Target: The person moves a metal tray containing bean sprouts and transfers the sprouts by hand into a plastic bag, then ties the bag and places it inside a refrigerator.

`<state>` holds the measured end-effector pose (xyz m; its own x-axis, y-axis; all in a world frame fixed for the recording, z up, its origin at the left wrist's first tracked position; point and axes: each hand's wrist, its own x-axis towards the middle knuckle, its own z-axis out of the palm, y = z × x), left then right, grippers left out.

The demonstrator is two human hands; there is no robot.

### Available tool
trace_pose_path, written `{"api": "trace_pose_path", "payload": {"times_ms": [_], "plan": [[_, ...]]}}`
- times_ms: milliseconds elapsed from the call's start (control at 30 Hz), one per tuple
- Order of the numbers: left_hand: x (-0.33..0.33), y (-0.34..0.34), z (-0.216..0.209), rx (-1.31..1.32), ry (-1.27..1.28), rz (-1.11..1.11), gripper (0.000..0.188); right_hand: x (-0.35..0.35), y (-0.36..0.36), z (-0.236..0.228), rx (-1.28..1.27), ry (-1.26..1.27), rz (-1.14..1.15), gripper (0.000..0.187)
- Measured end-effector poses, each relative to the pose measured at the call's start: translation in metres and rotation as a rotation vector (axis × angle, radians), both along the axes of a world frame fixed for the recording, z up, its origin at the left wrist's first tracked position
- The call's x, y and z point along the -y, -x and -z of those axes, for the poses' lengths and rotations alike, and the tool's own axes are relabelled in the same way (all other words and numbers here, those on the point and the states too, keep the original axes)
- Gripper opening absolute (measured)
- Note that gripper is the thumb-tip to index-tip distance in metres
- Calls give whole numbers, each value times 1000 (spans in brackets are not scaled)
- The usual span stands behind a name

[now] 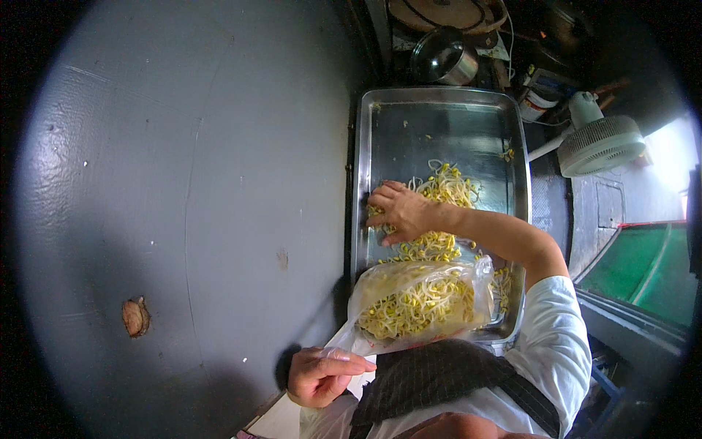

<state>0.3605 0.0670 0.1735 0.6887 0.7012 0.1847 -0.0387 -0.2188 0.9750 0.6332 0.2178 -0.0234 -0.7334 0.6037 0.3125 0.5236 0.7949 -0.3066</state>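
- Stainless-steel rectangular tray with a raised rim [446, 124]: set lengthwise ahead of the person, alongside the grey painted surface [256, 161]. Its far end is mostly bare, with a few stray bits on the metal.
- Pale bean sprouts with yellow heads [450, 189]: heaped loosely across the middle of the tray, with more strands along its near right side.
- Clear, thin plastic bag [391, 276]: lies over the near end of the tray, a large batch of the same sprouts inside. Its lower left corner extends past the rim toward the person.
- Right hand [406, 212]: palm down over the left part of the heap, forearm crossing from the right. Fingers are spread and bent, unclenched — the tips rest among sprouts near the left rim.
- Left hand [325, 377]: outside the tray, at its near left. Fingers are curled against the thumb, grasping the film at the bag's corner.
- Clothing: white sleeve [552, 322] on the right arm; dark pinstriped apron [431, 377] just below the bag.
- Surroundings: round metal pot with a dark, glossy lid [457, 69] beyond the far rim; white fan with a round grille [603, 146] to the right — well apart from both hands; green panel with a red edge [643, 263] at the far right.
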Motion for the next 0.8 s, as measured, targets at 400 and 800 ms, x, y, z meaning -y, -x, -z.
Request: {"api": "trace_pose_path", "payload": {"times_ms": [400,800], "plan": [[10,-1,1,25,-97,-59,23,41,-80,-12,-30,38,370,36],[25,-13,3,124,8,-242,14,107,-63,-2,320,174,657,68]]}}
